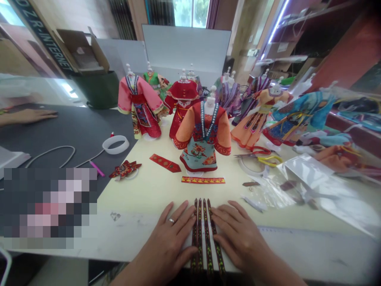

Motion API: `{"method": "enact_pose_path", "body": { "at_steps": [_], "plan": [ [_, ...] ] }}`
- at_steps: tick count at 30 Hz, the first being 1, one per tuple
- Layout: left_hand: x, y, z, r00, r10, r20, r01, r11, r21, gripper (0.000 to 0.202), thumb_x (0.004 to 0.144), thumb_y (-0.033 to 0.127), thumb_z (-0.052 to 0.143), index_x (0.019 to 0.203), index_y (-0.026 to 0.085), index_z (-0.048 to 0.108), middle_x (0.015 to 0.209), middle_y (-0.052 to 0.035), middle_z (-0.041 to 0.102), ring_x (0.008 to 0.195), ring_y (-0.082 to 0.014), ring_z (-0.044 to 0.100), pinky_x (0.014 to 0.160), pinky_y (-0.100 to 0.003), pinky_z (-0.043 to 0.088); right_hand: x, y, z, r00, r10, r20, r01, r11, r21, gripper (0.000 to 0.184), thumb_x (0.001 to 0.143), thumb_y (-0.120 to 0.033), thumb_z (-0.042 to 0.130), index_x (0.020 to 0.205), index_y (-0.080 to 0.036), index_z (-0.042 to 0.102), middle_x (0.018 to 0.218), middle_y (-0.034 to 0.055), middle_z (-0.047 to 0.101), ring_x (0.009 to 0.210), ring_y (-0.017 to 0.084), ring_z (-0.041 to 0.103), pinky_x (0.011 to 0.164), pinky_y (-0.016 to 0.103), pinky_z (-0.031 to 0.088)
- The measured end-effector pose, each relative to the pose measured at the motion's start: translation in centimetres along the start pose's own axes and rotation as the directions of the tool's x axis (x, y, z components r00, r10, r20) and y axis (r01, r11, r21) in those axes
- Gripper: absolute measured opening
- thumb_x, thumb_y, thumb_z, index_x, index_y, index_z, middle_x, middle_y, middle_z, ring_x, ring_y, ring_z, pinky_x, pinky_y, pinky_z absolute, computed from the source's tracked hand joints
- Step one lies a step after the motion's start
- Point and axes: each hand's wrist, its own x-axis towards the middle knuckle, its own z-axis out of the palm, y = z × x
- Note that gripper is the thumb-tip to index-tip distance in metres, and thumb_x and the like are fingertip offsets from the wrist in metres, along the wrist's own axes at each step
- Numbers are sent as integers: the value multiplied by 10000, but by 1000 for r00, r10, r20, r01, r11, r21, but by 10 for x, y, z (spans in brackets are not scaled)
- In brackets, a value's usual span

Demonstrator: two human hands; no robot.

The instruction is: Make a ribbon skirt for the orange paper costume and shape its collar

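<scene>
Several narrow dark embroidered ribbon strips (205,238) lie side by side on the cream table (143,198), running away from me. My left hand (168,238), with a ring on one finger, lies flat against their left side, fingers spread and thumb touching the strips. My right hand (238,238) rests the same way against their right side. Just beyond the fingertips lies a red-and-gold trim strip (203,180). Behind it stands a miniature orange and teal costume (202,139) on a white stand.
Several more miniature costumes stand across the table. Scissors (257,157) and a plastic bag (297,186) lie to the right, and a ruler (297,234) lies by my right hand. At left, a co-worker's hand (29,116) rests on a dark mat (59,135). A blurred patch hides the lower left.
</scene>
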Motion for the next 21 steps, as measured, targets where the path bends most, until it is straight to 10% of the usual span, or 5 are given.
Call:
{"method": "enact_pose_path", "body": {
  "at_steps": [21],
  "plan": [
    [-12,0,-6,998,36,-60,-41,996,-78,500,865,227,503,1346,162,378,1411,-80,409,1337,-280,283,1044,-530,322,-15,-11,-8,999,-34,8,33,999,34,293,846,-147,508,1130,-132,580,1141,56,632,1049,214,515,1019,442,313]
  ]
}}
